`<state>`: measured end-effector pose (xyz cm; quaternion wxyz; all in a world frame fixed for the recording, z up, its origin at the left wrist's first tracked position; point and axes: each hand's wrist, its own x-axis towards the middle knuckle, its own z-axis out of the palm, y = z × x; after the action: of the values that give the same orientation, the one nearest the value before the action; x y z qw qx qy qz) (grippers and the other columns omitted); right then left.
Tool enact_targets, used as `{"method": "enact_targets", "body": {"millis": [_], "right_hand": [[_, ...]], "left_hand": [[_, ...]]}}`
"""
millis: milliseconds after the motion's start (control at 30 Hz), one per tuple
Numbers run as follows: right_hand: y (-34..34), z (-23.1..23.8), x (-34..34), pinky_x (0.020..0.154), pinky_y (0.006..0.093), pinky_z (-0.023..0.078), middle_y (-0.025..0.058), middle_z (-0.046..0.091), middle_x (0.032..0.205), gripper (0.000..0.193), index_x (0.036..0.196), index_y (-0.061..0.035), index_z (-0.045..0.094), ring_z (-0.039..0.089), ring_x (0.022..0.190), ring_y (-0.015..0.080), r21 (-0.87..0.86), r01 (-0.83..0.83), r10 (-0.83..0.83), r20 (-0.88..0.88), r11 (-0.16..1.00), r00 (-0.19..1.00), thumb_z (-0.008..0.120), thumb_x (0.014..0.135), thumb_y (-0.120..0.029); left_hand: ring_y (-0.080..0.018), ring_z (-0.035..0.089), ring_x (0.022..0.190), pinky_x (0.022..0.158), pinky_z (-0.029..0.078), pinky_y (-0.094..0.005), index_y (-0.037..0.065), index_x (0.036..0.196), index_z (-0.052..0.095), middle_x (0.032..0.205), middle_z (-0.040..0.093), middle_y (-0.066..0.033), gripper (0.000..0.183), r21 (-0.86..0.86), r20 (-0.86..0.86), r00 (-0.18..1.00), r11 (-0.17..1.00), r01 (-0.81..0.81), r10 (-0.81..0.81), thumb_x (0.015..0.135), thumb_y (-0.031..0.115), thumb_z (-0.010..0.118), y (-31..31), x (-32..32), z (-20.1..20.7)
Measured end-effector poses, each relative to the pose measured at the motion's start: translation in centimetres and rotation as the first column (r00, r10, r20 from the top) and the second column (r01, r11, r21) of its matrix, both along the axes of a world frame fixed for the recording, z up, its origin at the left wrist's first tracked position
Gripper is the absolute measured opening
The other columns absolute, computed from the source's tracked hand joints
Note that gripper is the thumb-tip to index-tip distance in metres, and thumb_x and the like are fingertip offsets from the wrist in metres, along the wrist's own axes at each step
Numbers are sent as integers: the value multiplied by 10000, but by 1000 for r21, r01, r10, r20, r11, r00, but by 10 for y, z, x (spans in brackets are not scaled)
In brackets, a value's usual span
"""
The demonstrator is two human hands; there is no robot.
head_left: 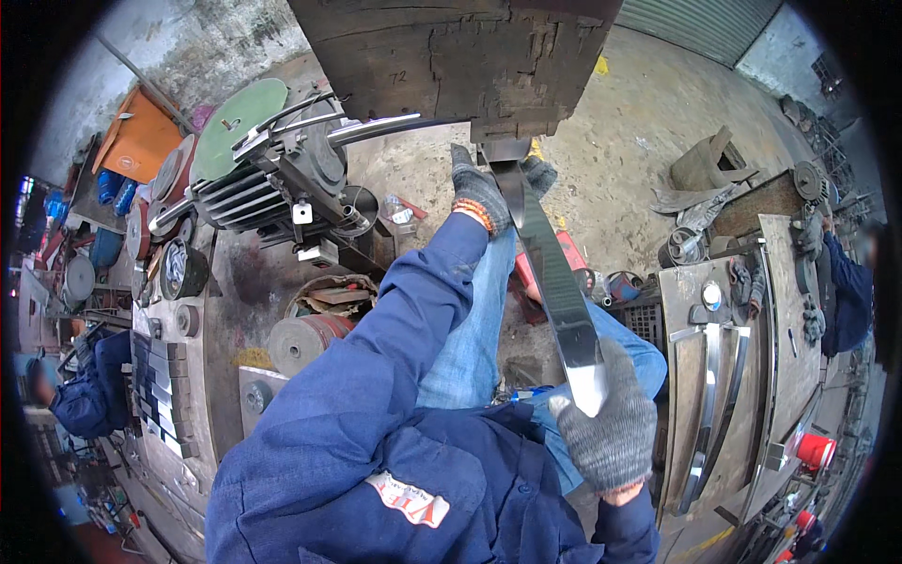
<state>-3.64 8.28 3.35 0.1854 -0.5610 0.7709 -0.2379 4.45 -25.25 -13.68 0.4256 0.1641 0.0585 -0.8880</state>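
A long polished metal bar (552,273) slants from under a dark, worn housing (451,70) toward my right side. My right hand (609,423), in a grey knitted glove, is closed around its near end, with the bright tip showing past the thumb. Up at the far end, my left hand (481,193) wears a similar glove with an orange cuff and closes about the bar. Its fingers show on both sides of the metal, close below the housing. The contact between the bar's far end and whatever sits under the housing is hidden.
To the left stands a motor (254,183) with a green disc (235,127). Curved metal strips (709,404) lie on the right bench (676,291); several flat pieces (160,385) rest on the left one. Co-workers (89,390) are at both sides. Below sits an abrasive wheel (305,343).
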Motion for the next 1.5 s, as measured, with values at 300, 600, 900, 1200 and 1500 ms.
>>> {"method": "enact_targets", "body": {"millis": [300, 600, 900, 1200, 1500], "right_hand": [[78, 26, 5, 915, 430, 573, 245, 695, 1146, 880, 1416, 26, 522, 730, 1020, 366, 138, 88, -100, 83, 987, 992, 879, 653, -231], [77, 45, 14, 934, 384, 551, 208, 699, 1209, 777, 1454, -40, 526, 708, 1092, 313, 136, 100, -111, 77, 986, 991, 843, 752, -145], [50, 17, 9, 866, 408, 601, 240, 725, 1096, 802, 1402, 43, 539, 753, 981, 357, 33, 71, -71, 27, 997, 997, 851, 728, -261], [5, 4, 8, 966, 398, 558, 250, 699, 1218, 783, 1401, 57, 549, 719, 1117, 328, 74, 103, -107, 55, 992, 993, 857, 719, -173], [-39, -23, 1, 952, 433, 559, 276, 675, 1239, 791, 1414, 47, 537, 704, 1106, 384, -1, 51, -50, 83, 999, 995, 833, 725, -206]], "left_hand": [[-541, 639, 1033, 965, 513, -679, -31, 1371, 539, 1181, 626, -349, 1118, -36, 70, 998, 999, -1, 3, 862, 926, 267, -11, -9, -15], [-525, 633, 1061, 990, 507, -675, -37, 1381, 517, 1183, 618, -341, 1102, -38, 79, 996, 999, -38, 41, 880, 911, 262, -10, 4, -2], [-510, 628, 1089, 1014, 501, -671, -43, 1390, 495, 1185, 609, -332, 1085, -7, 77, 996, 999, -39, 39, 899, 895, 257, -3, -2, -3], [-445, 678, 896, 919, 545, -652, -30, 1266, 606, 1019, 668, -291, 1097, 18, 89, 996, 999, -32, 30, 871, 919, 225, -6, -11, 0], [-429, 675, 895, 913, 552, -634, -37, 1219, 616, 1004, 666, -259, 1097, -1, 99, 993, 998, -59, 59, 868, 922, 214, 2, -14, 3]]}}
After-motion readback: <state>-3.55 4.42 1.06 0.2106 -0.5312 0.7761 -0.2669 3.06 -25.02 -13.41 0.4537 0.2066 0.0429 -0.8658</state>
